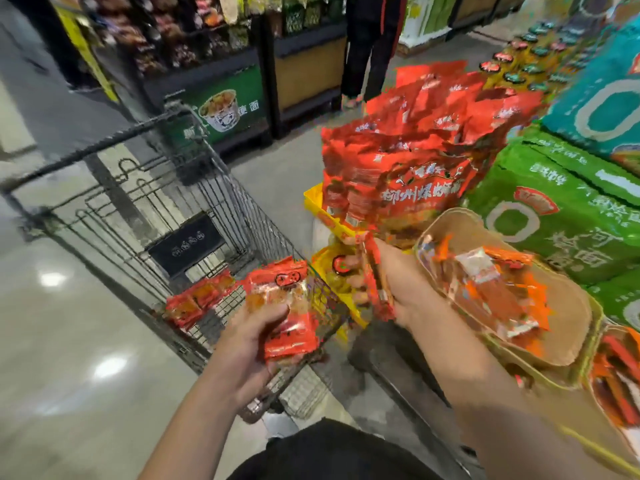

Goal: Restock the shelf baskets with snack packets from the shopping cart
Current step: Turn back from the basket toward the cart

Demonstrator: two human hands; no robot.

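Shop aisle, grey floor, blurred frame. Stocked shelves sit upper left, and a bystander's legs [367,46] upper centre. Green cartons [540,202] and a stack of big red bags [415,157] fill the right.

We hold packets in both hands. Our left hand [249,337], centre-low in the frame, is clamped round a bunch of red packets [287,306], thumb on top. Our right hand [391,282], just right of centre, is closed on a thin red packet [377,282] standing roughly upright; fingers curl round it, exact grip too smeared to read.

The cart [145,202] lies left of centre, with more red packets [197,299] on its floor just left of the left hand.

The target basket [568,344] lies lower right, tan, part-filled with orange packets [491,289]. Its long axis runs from centre toward lower right. It sits right beside the right wrist, so we judge the right hand is nearer and drops first. The left hand must cross rightward over the gap. A second basket [616,382] shows at the right edge.
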